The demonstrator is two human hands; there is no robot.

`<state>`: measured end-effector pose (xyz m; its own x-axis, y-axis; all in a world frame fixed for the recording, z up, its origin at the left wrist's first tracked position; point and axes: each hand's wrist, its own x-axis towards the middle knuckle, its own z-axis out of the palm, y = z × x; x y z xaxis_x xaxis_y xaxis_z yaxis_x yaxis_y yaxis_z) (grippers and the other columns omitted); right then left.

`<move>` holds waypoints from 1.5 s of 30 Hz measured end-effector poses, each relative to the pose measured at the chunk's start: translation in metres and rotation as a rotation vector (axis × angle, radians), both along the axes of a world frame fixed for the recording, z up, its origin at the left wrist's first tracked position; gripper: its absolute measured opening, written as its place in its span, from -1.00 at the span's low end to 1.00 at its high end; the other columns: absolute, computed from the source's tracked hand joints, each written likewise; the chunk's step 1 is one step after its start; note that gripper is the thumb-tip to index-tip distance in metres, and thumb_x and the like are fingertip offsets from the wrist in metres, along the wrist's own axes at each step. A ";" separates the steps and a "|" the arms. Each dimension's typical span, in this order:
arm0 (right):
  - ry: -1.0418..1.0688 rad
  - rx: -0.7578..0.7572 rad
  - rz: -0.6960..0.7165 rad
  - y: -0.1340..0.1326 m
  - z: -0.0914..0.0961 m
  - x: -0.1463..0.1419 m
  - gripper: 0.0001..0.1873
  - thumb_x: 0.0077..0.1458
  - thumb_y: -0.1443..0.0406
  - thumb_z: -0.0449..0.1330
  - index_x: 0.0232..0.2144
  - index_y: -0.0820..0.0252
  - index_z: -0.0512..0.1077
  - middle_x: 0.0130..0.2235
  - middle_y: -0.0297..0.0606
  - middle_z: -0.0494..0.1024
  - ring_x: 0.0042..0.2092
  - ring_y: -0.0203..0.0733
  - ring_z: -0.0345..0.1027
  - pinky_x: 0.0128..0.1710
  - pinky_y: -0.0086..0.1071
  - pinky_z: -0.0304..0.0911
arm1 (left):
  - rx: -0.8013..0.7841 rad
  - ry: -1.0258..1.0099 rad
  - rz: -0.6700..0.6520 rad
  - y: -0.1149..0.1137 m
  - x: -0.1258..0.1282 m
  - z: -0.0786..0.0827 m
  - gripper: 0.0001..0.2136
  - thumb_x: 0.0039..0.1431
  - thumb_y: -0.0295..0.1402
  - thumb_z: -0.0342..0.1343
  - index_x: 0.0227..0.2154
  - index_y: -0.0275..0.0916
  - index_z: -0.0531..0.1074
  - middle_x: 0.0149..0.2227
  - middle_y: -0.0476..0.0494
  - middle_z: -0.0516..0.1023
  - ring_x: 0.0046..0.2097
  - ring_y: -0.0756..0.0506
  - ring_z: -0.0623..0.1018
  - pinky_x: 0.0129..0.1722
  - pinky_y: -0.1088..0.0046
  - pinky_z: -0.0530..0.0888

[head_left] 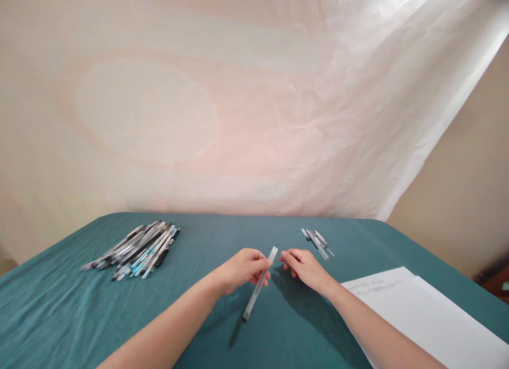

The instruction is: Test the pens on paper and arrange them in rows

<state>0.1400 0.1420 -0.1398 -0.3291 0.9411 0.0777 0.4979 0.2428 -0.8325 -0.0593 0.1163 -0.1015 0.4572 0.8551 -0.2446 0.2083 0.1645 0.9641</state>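
Note:
My left hand is closed around a slim pen with a clear, whitish barrel. The pen slants above the cloth, its pale end up between the hands and its dark end down towards me. Just right of the pale end, my right hand has its thumb and fingers pinched together, apart from the pen. Whatever the right fingertips may hold is too small to make out. Beyond the right hand lies a small group of pens and pen parts.
A large heap of pens covers part of the left side of the table. White paper sheets with faint writing lie at the right, partly beneath my right forearm. A green cloth covers the table, and a pale hanging sheet stands behind.

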 end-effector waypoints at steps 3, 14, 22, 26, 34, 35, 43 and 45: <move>0.256 -0.160 0.029 -0.004 0.007 -0.004 -0.49 0.06 -0.03 -0.08 -0.40 0.27 0.42 -0.57 -0.33 0.38 -0.61 -0.40 0.13 -0.67 -0.53 0.00 | -0.092 -0.098 0.030 -0.007 0.014 -0.010 -0.70 -0.09 -0.12 0.07 -0.47 -0.30 0.27 -0.52 -0.05 0.41 -0.53 0.03 0.41 -0.46 0.43 0.37; 0.280 -0.216 0.063 -0.014 0.012 -0.009 -0.64 -0.04 0.05 0.11 -0.42 0.25 0.43 -0.59 -0.39 0.35 -0.62 -0.45 0.05 -0.68 -0.56 -0.07 | -0.119 -0.204 0.154 -0.015 0.033 -0.028 -0.67 -0.01 -0.07 0.00 -0.51 -0.30 0.24 -0.64 0.13 0.15 -0.66 0.17 0.06 -0.70 0.63 -0.04; 0.287 -0.302 0.038 -0.014 0.006 -0.010 -0.62 -0.06 0.03 0.12 -0.50 0.26 0.40 -0.53 -0.34 0.43 -0.61 -0.46 0.08 -0.66 -0.56 -0.07 | -0.147 -0.154 0.175 -0.016 0.037 -0.034 -0.66 0.01 -0.03 -0.05 -0.41 -0.27 0.26 -0.66 0.18 0.08 -0.69 0.17 -0.04 -0.69 0.56 -0.13; 0.308 -0.328 0.039 -0.012 0.003 -0.010 -0.62 -0.07 0.03 0.13 -0.50 0.28 0.41 -0.54 -0.33 0.43 -0.61 -0.47 0.08 -0.66 -0.56 -0.08 | -0.150 -0.140 0.168 -0.015 0.036 -0.035 -0.62 -0.01 0.00 -0.05 -0.40 -0.28 0.28 -0.66 0.18 0.07 -0.69 0.17 -0.04 -0.69 0.56 -0.14; 0.357 -0.347 0.005 -0.011 0.003 -0.009 -0.62 -0.11 0.04 0.16 -0.56 0.29 0.41 -0.59 -0.36 0.39 -0.65 -0.49 0.04 -0.68 -0.54 -0.11 | -0.158 -0.109 0.172 -0.017 0.036 -0.032 -0.60 -0.01 0.02 -0.06 -0.36 -0.26 0.30 -0.68 0.19 0.05 -0.70 0.17 -0.06 -0.70 0.57 -0.14; 0.362 -0.347 -0.003 -0.011 0.003 -0.009 -0.62 -0.11 0.04 0.17 -0.57 0.29 0.40 -0.60 -0.37 0.37 -0.65 -0.49 0.03 -0.69 -0.55 -0.11 | -0.156 -0.106 0.168 -0.018 0.037 -0.031 -0.60 -0.01 0.02 -0.06 -0.35 -0.26 0.30 -0.69 0.19 0.04 -0.70 0.16 -0.07 -0.70 0.57 -0.14; 0.400 -0.370 0.003 -0.002 0.003 -0.001 -0.63 -0.09 0.03 0.14 -0.50 0.27 0.39 -0.55 -0.35 0.39 -0.60 -0.45 0.15 -0.68 -0.57 0.01 | -0.204 -0.094 0.192 -0.018 0.039 -0.027 -0.54 0.04 0.04 -0.15 -0.31 -0.31 0.29 -0.69 0.16 0.08 -0.70 0.15 -0.04 -0.70 0.58 -0.13; 0.399 -0.317 -0.036 0.008 0.003 0.007 -0.64 -0.07 0.04 0.12 -0.43 0.26 0.40 -0.43 -0.28 0.45 -0.52 -0.40 0.24 -0.67 -0.57 0.08 | -0.246 -0.131 0.212 -0.017 0.037 -0.029 -0.57 0.07 -0.02 -0.16 -0.27 -0.34 0.29 -0.66 0.12 0.16 -0.69 0.15 0.00 -0.69 0.59 -0.10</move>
